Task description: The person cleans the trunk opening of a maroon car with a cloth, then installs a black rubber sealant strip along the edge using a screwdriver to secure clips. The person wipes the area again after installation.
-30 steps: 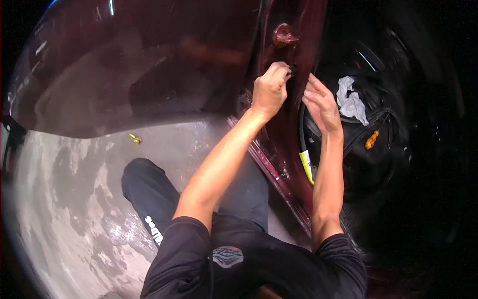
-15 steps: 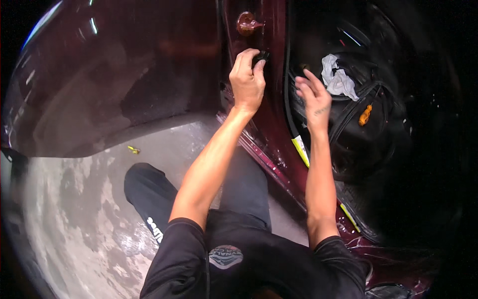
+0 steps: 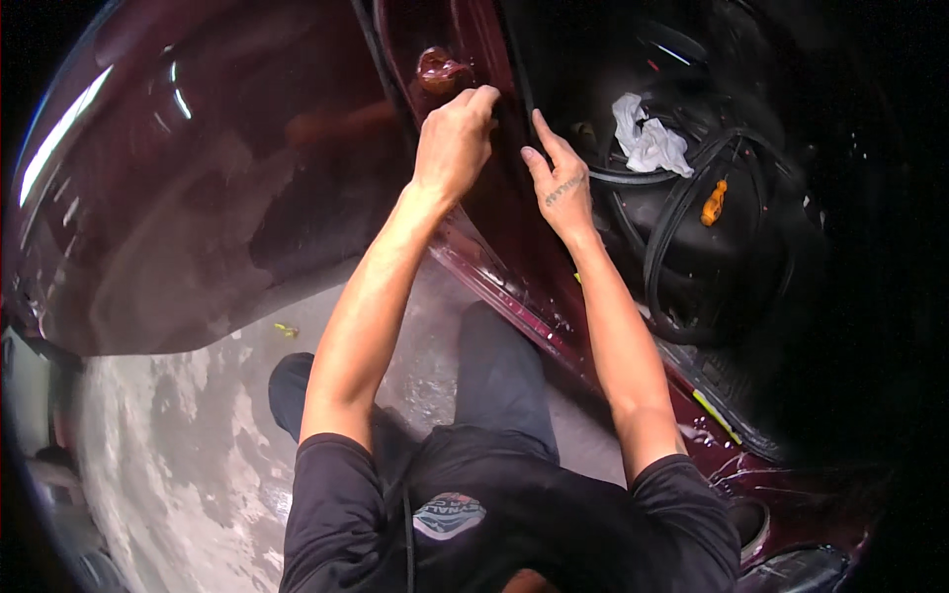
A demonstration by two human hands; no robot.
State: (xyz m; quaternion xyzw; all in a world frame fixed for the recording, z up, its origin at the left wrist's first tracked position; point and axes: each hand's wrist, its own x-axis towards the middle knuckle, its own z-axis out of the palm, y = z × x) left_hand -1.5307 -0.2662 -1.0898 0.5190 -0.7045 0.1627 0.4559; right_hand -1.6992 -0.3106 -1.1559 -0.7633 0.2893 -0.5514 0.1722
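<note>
My left hand point(image 3: 455, 146) is closed, its fingers curled together in front of the dark red painted door pillar point(image 3: 483, 216) of a car. What it pinches is mostly hidden behind the fingers; a small black part showed there half a second ago. Just beyond the knuckles sits a round, reddish-brown recess point(image 3: 439, 69) in the pillar. To the right, my right hand point(image 3: 566, 188) is open, thumb and forefinger stretched toward the pillar's inner edge. I see nothing in it.
At left stands a large, shiny dark red door panel point(image 3: 247, 178). Inside the car on the right lie a crumpled white cloth point(image 3: 647, 143), an orange-handled screwdriver point(image 3: 714, 204) and a looped black rubber seal point(image 3: 657, 262). A small yellow-green scrap point(image 3: 287, 329) rests on the grey floor point(image 3: 188, 425).
The view has shifted. My right hand has come left, closer to the pillar and my left hand. My left hand has turned, and its fingers now cover the small black part.
</note>
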